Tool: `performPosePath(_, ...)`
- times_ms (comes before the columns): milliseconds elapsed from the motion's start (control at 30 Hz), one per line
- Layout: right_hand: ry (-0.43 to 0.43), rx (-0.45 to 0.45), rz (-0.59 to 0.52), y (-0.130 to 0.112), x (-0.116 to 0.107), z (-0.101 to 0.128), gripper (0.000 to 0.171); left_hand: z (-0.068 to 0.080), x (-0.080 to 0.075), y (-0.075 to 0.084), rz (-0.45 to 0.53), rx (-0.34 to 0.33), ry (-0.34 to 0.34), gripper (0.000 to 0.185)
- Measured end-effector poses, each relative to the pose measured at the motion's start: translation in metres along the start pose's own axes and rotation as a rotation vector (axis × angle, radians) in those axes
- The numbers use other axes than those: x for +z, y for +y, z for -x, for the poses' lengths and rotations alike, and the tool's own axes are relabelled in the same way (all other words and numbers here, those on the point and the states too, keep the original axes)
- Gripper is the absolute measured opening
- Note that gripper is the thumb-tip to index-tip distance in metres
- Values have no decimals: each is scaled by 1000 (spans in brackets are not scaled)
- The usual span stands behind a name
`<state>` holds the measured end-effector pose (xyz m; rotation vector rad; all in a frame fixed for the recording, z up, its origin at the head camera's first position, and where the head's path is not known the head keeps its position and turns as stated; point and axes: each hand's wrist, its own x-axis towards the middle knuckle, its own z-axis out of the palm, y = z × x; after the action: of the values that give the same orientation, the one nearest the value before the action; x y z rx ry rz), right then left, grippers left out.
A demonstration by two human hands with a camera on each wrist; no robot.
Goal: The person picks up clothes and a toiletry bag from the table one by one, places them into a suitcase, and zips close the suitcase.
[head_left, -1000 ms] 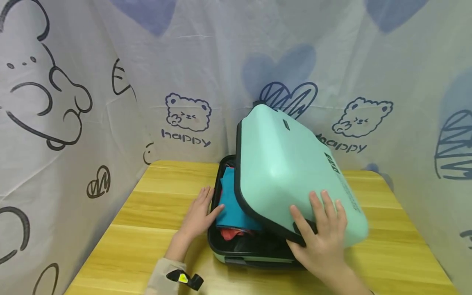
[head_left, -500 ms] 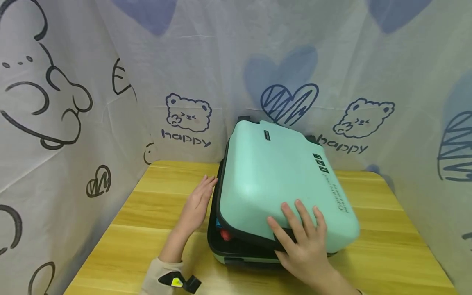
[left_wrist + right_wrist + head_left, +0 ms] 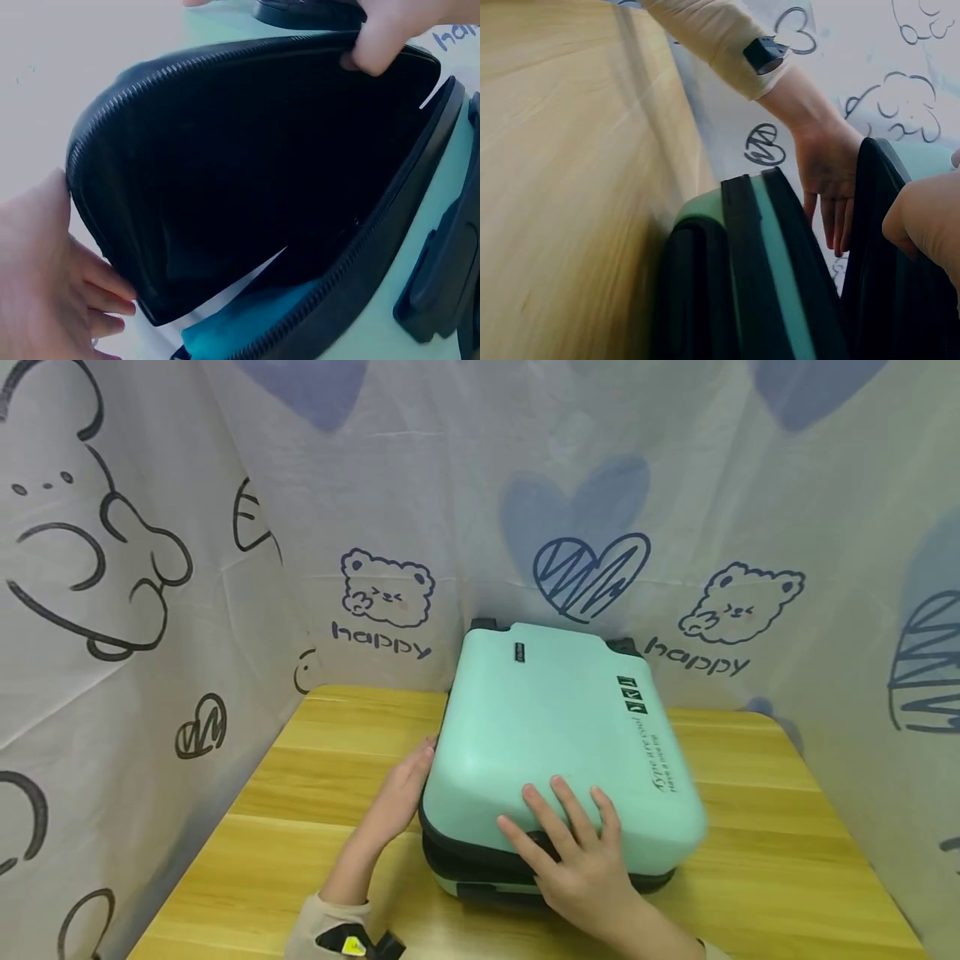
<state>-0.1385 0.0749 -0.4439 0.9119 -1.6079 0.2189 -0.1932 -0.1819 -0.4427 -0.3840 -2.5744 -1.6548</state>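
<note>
Suitcase (image 3: pixel 555 752) sits on the table (image 3: pixel 300 827), toward its far edge by the curtain (image 3: pixel 150 527). Closing step looks nearly done: your right hand (image 3: pixel 577 852) grips the lid's near edge, fingers flat on top, thumb under the rim. Your left hand (image 3: pixel 401 789) lies open, straight fingers against the case's left side at the gap. Lid not yet seated; blue cloth (image 3: pixel 247 326) shows inside the gap. Next move likely needs the left fingers clear, then a press down. Shell: mint, smooth, hard, rounded corners; black ribbed zipper rim. Table: wood-grain.
</note>
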Motion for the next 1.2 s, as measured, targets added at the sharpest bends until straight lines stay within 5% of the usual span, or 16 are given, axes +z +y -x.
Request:
performPosePath(200, -34, -45, 3, -8, 7, 3, 39, 8, 0, -4, 37, -36, -89, 70)
performPosePath(367, -84, -55, -10, -12, 8, 11, 40, 11, 5, -10, 74, 81, -91, 63)
performPosePath(467, -128, -63, -17, -13, 8, 16, 42, 10, 6, -10, -26, 217, -24, 58)
performPosePath(600, -200, -63, -42, -13, 5, 23, 45, 9, 3, -6, -296, 393, 79, 57)
performPosePath(733, -265, -56, -71, -12, 1, 28, 44, 10, -1, -4, -448, 474, 97, 67)
performPosePath(1200, -397, -56, -120, -9, -9, 38, 47, 12, -1, -10, -465, 576, 88, 81)
